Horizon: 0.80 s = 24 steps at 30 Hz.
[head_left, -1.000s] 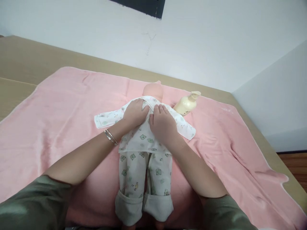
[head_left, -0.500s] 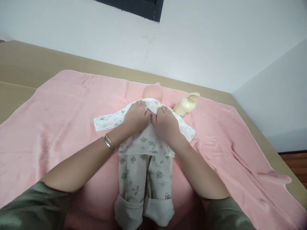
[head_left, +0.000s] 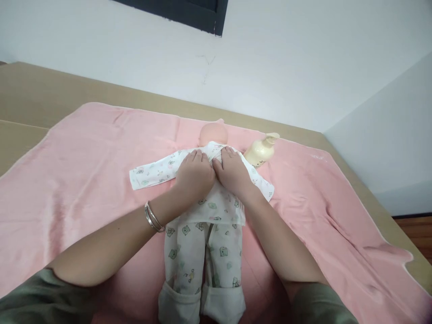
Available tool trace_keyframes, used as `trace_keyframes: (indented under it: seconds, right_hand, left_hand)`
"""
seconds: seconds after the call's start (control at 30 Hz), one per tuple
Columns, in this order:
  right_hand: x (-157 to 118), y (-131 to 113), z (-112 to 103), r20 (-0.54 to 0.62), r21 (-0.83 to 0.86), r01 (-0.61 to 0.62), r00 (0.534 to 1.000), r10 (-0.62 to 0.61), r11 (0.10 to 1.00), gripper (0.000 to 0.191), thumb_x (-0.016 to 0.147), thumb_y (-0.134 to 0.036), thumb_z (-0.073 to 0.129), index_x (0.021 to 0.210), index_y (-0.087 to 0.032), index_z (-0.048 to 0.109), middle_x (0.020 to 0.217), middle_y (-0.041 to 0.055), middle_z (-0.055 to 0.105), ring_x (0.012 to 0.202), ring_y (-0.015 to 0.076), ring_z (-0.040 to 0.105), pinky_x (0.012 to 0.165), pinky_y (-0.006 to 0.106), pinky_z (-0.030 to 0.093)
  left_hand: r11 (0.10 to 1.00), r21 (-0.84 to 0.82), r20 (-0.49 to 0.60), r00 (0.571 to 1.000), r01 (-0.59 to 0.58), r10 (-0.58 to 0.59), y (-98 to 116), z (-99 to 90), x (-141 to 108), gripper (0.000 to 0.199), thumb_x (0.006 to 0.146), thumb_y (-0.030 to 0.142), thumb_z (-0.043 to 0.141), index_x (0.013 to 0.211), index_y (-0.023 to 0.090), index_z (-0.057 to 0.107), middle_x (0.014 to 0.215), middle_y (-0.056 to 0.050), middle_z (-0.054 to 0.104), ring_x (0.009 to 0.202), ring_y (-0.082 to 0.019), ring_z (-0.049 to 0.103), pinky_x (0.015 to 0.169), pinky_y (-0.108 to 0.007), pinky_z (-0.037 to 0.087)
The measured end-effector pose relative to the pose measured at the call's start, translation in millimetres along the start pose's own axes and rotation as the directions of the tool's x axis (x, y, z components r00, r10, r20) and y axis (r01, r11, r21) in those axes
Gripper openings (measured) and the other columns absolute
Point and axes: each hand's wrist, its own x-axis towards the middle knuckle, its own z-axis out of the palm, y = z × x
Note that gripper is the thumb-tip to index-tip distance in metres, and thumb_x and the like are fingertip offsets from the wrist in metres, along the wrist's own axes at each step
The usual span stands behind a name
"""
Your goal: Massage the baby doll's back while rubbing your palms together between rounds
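Note:
A doll (head_left: 213, 134) lies on a pink blanket (head_left: 97, 148), dressed in a white printed top (head_left: 155, 172) and matching trousers (head_left: 222, 252) with rolled cuffs. My left hand (head_left: 195, 174) is closed on the top's chest fabric, its fingers curled down. Right beside it, my right hand (head_left: 232, 171) also rests on the chest, fingers bent together and thumb pointing at the left hand. Fabric below the neckline is bunched between the hands. What the fingertips pinch is hidden beneath them.
A cream pump bottle (head_left: 261, 150) lies tilted on the blanket, right of the doll's shoulder. The blanket covers a tan table (head_left: 60, 87), whose back edge meets a white wall (head_left: 270, 67). A dark frame (head_left: 202, 15) is on the wall.
Both hands have shifted slightly down the chest in view. The left fingers have moved off the neckline and curled lower; the collar fabric now lies flatter and the left-side sleeve is a little straighter.

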Motion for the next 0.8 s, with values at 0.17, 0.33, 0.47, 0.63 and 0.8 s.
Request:
trace_keyframes:
  seconds: [0.17, 0.33, 0.47, 0.63, 0.8]
  right_hand:
    - [-31.1, -25.3, -8.7, -0.038, -0.173, 0.031, 0.999, -0.038, 0.984, 0.055, 0.111, -0.031, 0.033, 0.139, 0.007, 0.063, 0.148, 0.0322, 0.062, 0.148, 0.0424, 0.055, 0.128, 0.053, 0.041]
    - [-29.7, -21.1, -11.0, -0.004, -0.126, 0.053, 0.999, -0.053, 0.991, 0.053, 0.111, -0.027, 0.032, 0.14, 0.003, 0.064, 0.147, 0.0275, 0.065, 0.147, 0.0381, 0.056, 0.129, 0.049, 0.042]
    - [1.1, 6.9, -2.3, -0.018, 0.065, 0.046, 0.999, -0.045, 0.997, 0.055, 0.111, -0.03, 0.034, 0.151, 0.002, 0.054, 0.163, 0.0236, 0.053, 0.157, 0.0344, 0.046, 0.135, 0.047, 0.034]
    - [4.2, 9.3, 3.9, -0.06, 0.039, 0.042, 0.997, -0.04, 0.998, 0.058, 0.11, -0.03, 0.032, 0.153, 0.002, 0.052, 0.163, 0.0255, 0.052, 0.154, 0.0374, 0.049, 0.135, 0.056, 0.032]
    - [-28.1, -17.4, -0.1, -0.068, -0.093, 0.093, 0.993, -0.1, 0.991, 0.062, 0.109, -0.026, 0.028, 0.154, 0.01, 0.049, 0.158, 0.0323, 0.054, 0.155, 0.041, 0.049, 0.13, 0.057, 0.04]
  left_hand:
    - [0.958, -0.254, 0.092, 0.989, 0.133, -0.113, -27.5, 3.3, 24.1, 0.034, 0.1, 0.022, 0.039, 0.096, 0.014, 0.071, 0.11, -0.02, 0.074, 0.111, -0.035, 0.069, 0.108, -0.053, 0.057]
    - [0.979, -0.174, 0.049, 0.994, 0.105, -0.098, -25.5, 7.4, 22.1, 0.039, 0.102, 0.022, 0.033, 0.103, 0.011, 0.071, 0.113, -0.023, 0.074, 0.113, -0.037, 0.068, 0.105, -0.055, 0.056]
    - [0.997, -0.072, -0.053, 0.998, 0.035, -0.039, 0.4, 7.1, -1.6, 0.049, 0.104, 0.021, 0.032, 0.127, -0.003, 0.068, 0.134, -0.032, 0.069, 0.132, -0.042, 0.063, 0.116, -0.059, 0.05]
    - [0.994, -0.107, -0.089, 0.996, -0.01, 0.0, -0.7, 7.3, -1.6, 0.045, 0.1, 0.018, 0.038, 0.13, 0.003, 0.069, 0.141, -0.026, 0.069, 0.139, -0.036, 0.063, 0.125, -0.054, 0.048]
    - [0.902, -0.376, 0.04, 0.976, 0.213, -0.214, -29.9, 13.7, 24.2, 0.039, 0.101, 0.034, 0.038, 0.108, 0.016, 0.071, 0.117, -0.017, 0.078, 0.116, -0.032, 0.071, 0.112, -0.052, 0.057]
